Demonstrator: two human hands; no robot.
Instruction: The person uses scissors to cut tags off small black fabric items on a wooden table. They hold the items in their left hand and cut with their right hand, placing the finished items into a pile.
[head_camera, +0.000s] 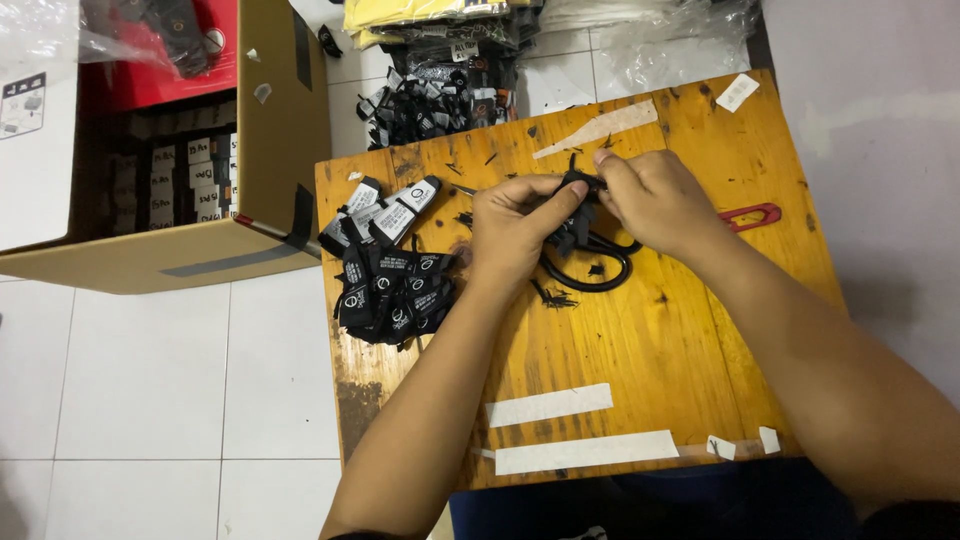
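Note:
Over a worn orange wooden table (640, 340), my left hand (512, 235) and my right hand (655, 195) pinch a small bundle of black fabric tags (580, 215) between them. Both hands meet at the top of the bundle, near the table's far middle. Under the hands lie black-handled scissors (598, 270), partly hidden. A heap of black fabric tags with white print (392, 275) lies at the table's left edge, just left of my left hand.
An open cardboard box (180, 150) with packed tags stands on the tiled floor at left. More black tags (425, 100) and folded cloth lie beyond the table. A red clip-like tool (750, 216) rests at right. Strips of white tape (585, 452) stick near the front edge.

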